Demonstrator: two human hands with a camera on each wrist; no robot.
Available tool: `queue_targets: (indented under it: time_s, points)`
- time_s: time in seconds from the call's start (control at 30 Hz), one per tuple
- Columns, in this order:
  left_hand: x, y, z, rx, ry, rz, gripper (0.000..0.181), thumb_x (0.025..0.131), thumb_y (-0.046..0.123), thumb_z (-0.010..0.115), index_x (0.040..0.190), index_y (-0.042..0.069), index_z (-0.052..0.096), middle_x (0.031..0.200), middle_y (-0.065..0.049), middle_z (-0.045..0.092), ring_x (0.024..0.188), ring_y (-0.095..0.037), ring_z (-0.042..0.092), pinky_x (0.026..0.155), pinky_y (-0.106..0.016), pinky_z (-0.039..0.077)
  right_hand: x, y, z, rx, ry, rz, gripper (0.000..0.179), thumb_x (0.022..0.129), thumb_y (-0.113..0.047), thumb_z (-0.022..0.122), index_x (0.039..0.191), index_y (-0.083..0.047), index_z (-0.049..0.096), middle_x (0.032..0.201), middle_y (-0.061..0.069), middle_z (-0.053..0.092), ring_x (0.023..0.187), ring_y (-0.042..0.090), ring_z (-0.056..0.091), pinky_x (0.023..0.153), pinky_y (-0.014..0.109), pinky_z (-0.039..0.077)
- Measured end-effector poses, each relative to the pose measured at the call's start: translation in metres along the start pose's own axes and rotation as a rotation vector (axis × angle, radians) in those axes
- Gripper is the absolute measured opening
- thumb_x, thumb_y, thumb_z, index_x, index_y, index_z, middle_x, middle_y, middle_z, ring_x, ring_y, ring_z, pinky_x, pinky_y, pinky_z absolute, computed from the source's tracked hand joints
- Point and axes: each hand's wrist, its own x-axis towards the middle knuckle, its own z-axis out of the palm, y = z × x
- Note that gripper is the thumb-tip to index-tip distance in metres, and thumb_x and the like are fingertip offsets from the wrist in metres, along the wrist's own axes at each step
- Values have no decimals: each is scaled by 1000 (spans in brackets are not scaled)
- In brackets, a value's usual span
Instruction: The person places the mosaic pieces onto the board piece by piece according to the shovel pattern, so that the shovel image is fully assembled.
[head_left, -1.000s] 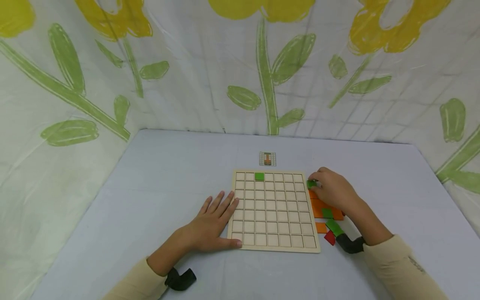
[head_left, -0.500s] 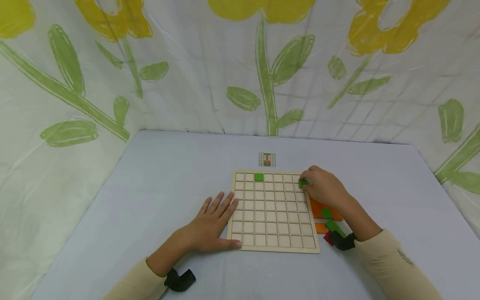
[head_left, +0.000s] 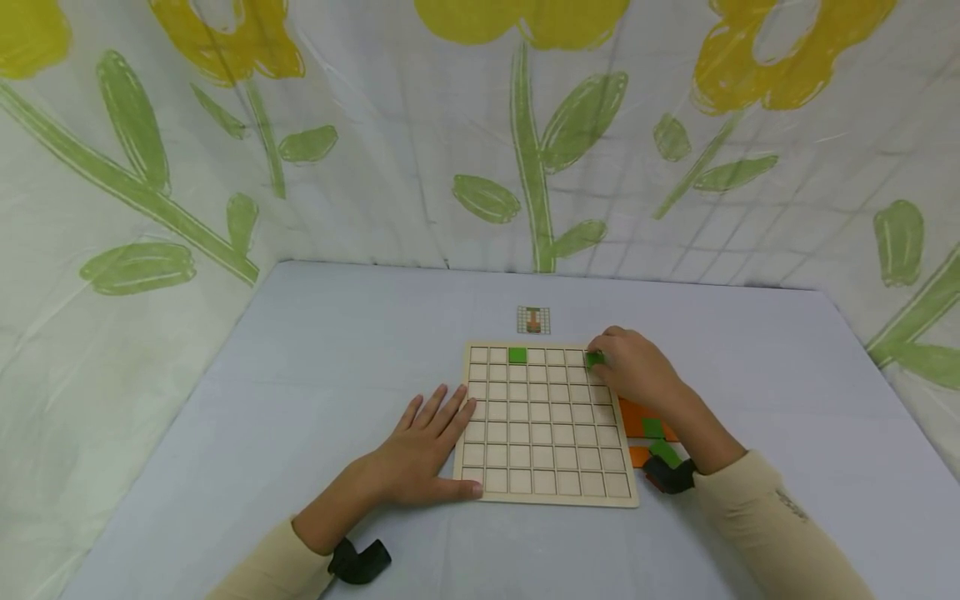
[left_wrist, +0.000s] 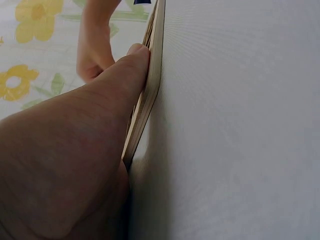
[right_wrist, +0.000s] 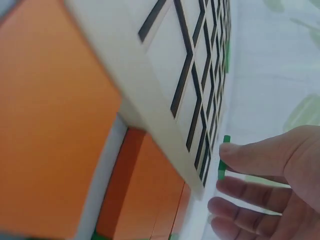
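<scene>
A wooden grid board (head_left: 551,502) lies on the table, with one green square tile (head_left: 517,355) set in its top row, third cell from the left. My left hand (head_left: 420,454) rests with spread fingers on the board's left edge; in the left wrist view its thumb (left_wrist: 131,65) lies along the rim. Between thumb and fingers my right hand (head_left: 637,367) pinches a second green tile (right_wrist: 224,157), over the board's upper right corner. The right wrist view shows that tile held on edge, past the grid's corner.
Right of the board lie orange tiles (head_left: 634,418), a green tile (head_left: 652,428) on top of them and another green piece (head_left: 664,453) nearer me. A small pattern card (head_left: 533,320) lies behind the board. Black wrist mounts (head_left: 360,562) hang at both cuffs.
My right hand has carried the pinched green tile leftward from beside the orange tiles to over the board's upper right corner. The left hand has stayed in place.
</scene>
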Motion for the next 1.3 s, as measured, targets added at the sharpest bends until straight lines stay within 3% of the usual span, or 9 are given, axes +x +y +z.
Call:
queue_targets:
  time_s: [0.23, 0.83, 1.3]
  points:
    - [0, 1, 0, -6, -2, -2, 110, 87, 80, 47, 162, 11, 6, 168, -7, -6, 151, -33, -11, 117, -58, -4, 5, -4, 2, 33, -14, -1, 20, 89, -3, 73, 108, 2, 73, 110, 17, 66, 94, 33, 63, 78, 46, 54]
    - [0, 0, 1, 1, -11, -15, 112, 86, 82, 46, 162, 12, 2, 167, -5, -10, 151, -30, -14, 117, -55, -6, 20, -9, 11, 17, -35, -37, 19, 89, -2, 73, 108, 2, 74, 111, 18, 66, 101, 36, 62, 81, 47, 54]
    - [-1, -1, 1, -7, 3, 11, 109, 88, 80, 46, 162, 10, 6, 168, -8, -7, 151, -33, -11, 116, -58, -5, 33, -21, 16, 13, -54, -67, 17, 90, -3, 73, 106, 0, 75, 108, 14, 68, 99, 33, 63, 81, 43, 54]
